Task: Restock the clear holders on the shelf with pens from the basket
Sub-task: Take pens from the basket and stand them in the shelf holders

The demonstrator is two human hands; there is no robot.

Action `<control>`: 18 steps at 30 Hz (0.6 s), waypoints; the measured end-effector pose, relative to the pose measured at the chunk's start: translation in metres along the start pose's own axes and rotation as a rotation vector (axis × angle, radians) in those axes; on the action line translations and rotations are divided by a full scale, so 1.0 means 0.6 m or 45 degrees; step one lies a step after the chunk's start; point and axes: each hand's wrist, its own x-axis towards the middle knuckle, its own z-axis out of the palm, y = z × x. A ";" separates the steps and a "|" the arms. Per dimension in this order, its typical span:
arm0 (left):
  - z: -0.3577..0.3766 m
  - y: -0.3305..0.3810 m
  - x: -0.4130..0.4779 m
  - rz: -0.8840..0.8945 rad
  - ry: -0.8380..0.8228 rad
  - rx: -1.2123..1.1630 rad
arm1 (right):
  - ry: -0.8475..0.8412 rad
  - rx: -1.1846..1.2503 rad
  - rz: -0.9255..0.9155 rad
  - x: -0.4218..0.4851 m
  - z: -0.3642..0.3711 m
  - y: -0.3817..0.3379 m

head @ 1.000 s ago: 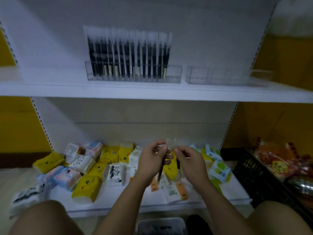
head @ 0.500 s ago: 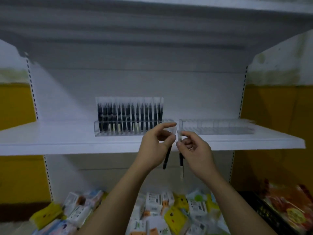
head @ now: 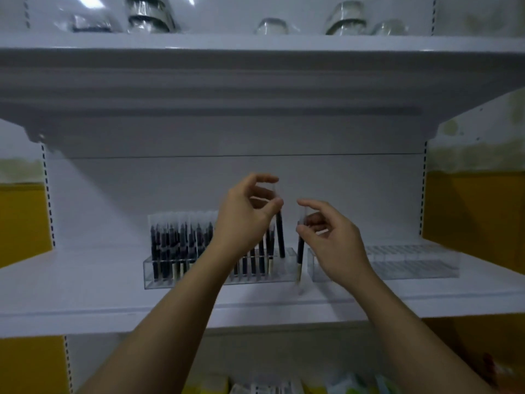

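Note:
My left hand (head: 247, 214) pinches the top of a black pen in a clear sleeve (head: 280, 237), its lower end hanging at the right end of the left clear holder (head: 162, 277). That holder stands on the white shelf (head: 85, 297) and has several sleeved black pens (head: 176, 245) upright in it. My right hand (head: 332, 240) pinches a second sleeved pen (head: 300, 251), hanging over the gap between the two holders. The right clear holder (head: 412, 263) has no pens in it. The basket is out of view.
An upper shelf (head: 255, 44) carries several wrapped clear items (head: 149, 15). Yellow wall panels flank the white shelf unit. At the bottom edge, tops of yellow and white packets (head: 284, 388) on the lower shelf show.
Both hands rose from the lower shelf to the holder shelf, each with a pen. They have moved apart, and the left pen now hangs at the left holder's right end.

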 end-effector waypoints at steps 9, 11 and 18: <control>0.057 -0.040 0.100 0.074 -0.025 0.128 | 0.156 -0.015 0.029 0.085 0.016 0.059; 0.067 -0.053 0.113 0.067 -0.038 0.163 | 0.188 -0.019 0.045 0.098 0.021 0.069; 0.075 -0.094 0.126 0.021 -0.070 0.285 | 0.202 -0.019 0.052 0.135 0.036 0.087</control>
